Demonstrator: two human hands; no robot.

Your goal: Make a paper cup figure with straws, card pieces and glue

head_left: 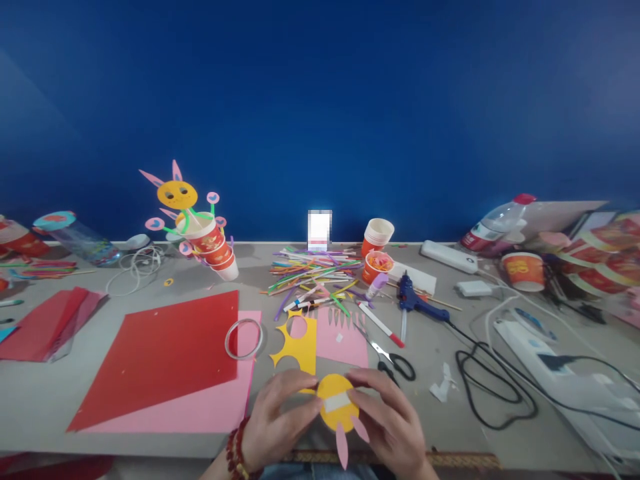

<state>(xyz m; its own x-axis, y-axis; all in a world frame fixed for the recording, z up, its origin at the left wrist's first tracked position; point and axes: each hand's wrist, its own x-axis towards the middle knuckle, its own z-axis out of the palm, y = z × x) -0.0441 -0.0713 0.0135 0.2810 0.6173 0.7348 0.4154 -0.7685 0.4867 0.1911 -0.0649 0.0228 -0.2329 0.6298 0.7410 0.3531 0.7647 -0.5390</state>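
Near the table's front edge, both my hands hold a yellow paper disc (pixel 330 420) with two pink paper ears pointing down toward me. A whitish strip (pixel 337 401) lies across its upper middle. My left hand (pixel 275 417) pinches the disc's left edge between thumb and fingers. On the opposite edge, my right hand (pixel 393 420) grips it the same way. Just beyond are a cut yellow sheet (pixel 305 347) with round holes and a pink sheet (pixel 340 337) with notches along its far edge. Scissors (pixel 387 353) lie beyond my right hand.
Red sheet (pixel 175 353) and clear tape roll (pixel 244 339) lie left. Behind stands a paper-cup figure (pixel 205 240) with a yellow rabbit face. Colourful pipe cleaners (pixel 315 270) pile at the back. A blue glue gun (pixel 420 303), its cord and a power strip (pixel 540 373) occupy the right.
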